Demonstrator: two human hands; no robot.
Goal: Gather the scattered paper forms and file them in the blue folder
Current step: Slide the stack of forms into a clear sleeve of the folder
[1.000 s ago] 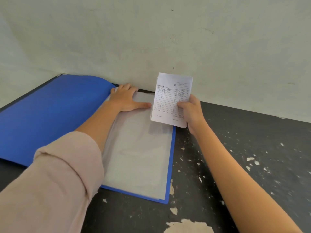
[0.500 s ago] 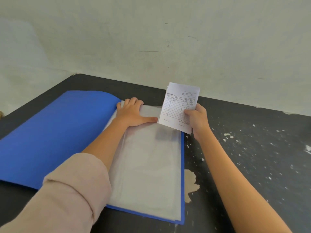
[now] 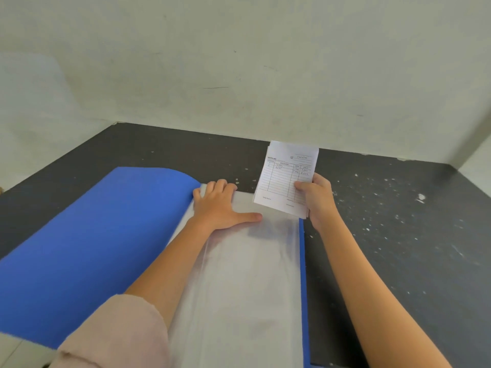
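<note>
not much has moved in the last second. the right hand [image 3: 318,203] still pinches the small stack of paper forms [image 3: 284,176] by its right edge, holding it up over the top right corner of the open blue folder [image 3: 93,248]. the left hand [image 3: 220,208] still lies flat, fingers straight, on the clear sleeve [image 3: 247,274]. so the forms are not filed yet; i think they slide into the sleeve next.

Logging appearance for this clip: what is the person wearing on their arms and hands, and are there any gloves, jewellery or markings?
The left arm has a pale pink sleeve of soft fabric that ends near the elbow, leaving the forearm bare. The right arm is bare as far as the frame shows, with no sleeve in view. The left hand and right hand are both bare, with no gloves, rings, watch or markings visible.
</note>
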